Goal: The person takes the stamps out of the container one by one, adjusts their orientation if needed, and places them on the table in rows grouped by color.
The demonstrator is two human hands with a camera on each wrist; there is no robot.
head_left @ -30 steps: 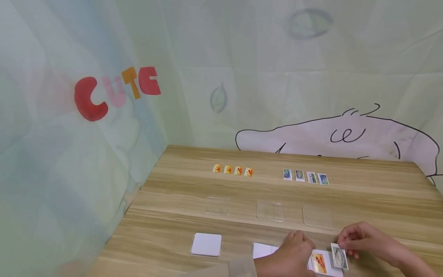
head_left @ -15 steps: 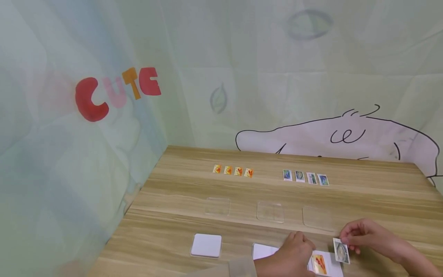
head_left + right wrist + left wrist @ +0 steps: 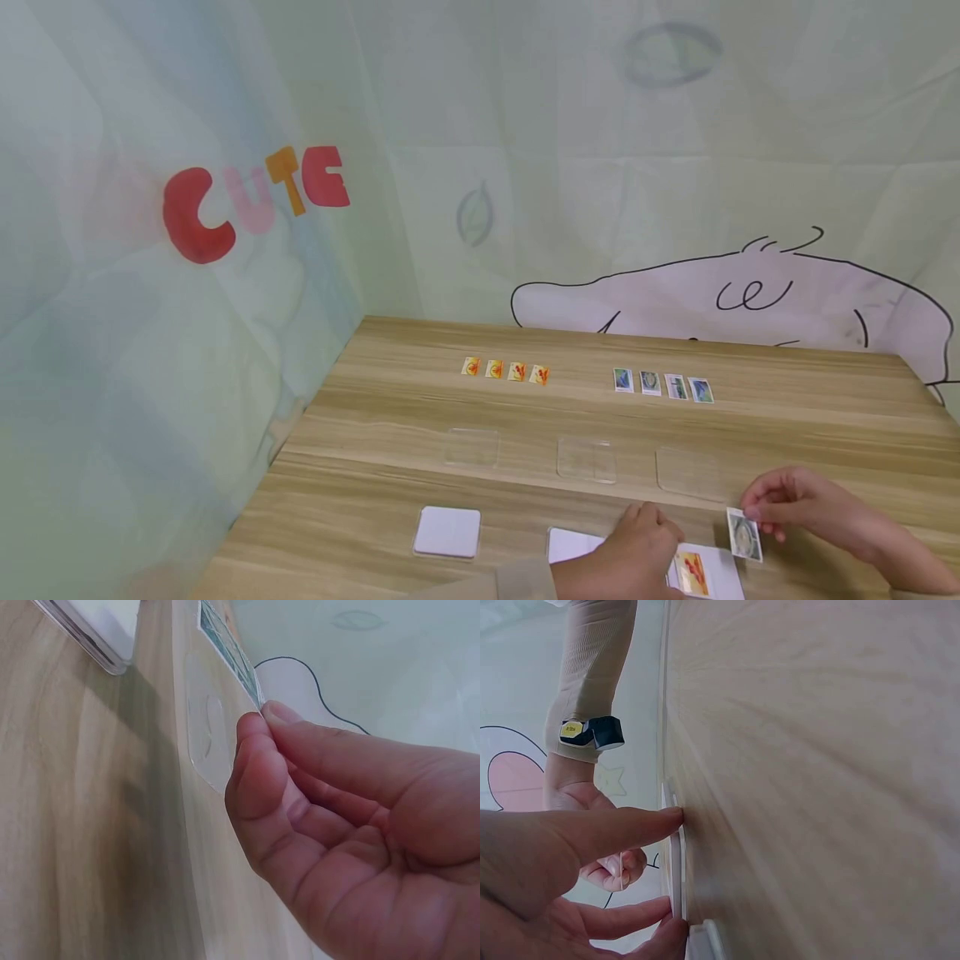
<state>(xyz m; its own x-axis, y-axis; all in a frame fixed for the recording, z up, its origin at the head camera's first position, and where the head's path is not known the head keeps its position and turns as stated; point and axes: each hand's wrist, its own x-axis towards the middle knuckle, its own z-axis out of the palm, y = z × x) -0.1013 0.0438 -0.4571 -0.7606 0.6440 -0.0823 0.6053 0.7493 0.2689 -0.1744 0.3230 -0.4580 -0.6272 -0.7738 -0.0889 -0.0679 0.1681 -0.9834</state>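
Observation:
My right hand (image 3: 798, 504) pinches a stamp (image 3: 744, 534) with a grey-green picture and a white border between thumb and forefinger. In the right wrist view the stamp (image 3: 229, 656) stands up from the fingertips, raised above the table. My left hand (image 3: 637, 550) holds a white square pad (image 3: 723, 571) by its edges; in the left wrist view the thumb is on one edge of the pad (image 3: 676, 870) and the fingers on the opposite one. An orange stamp (image 3: 693, 573) lies on this pad, partly beside the left fingers.
Another white pad (image 3: 447, 531) lies at left, and one more (image 3: 572, 543) is half covered by the left hand. Farther back lie clear plastic lids (image 3: 585, 460). Rows of orange stamps (image 3: 517, 372) and blue-green stamps (image 3: 650, 382) lie near the table's back edge.
My right hand has moved the grey-green stamp slightly away from me and to the right, off from over the pad's corner. The left hand stays in place.

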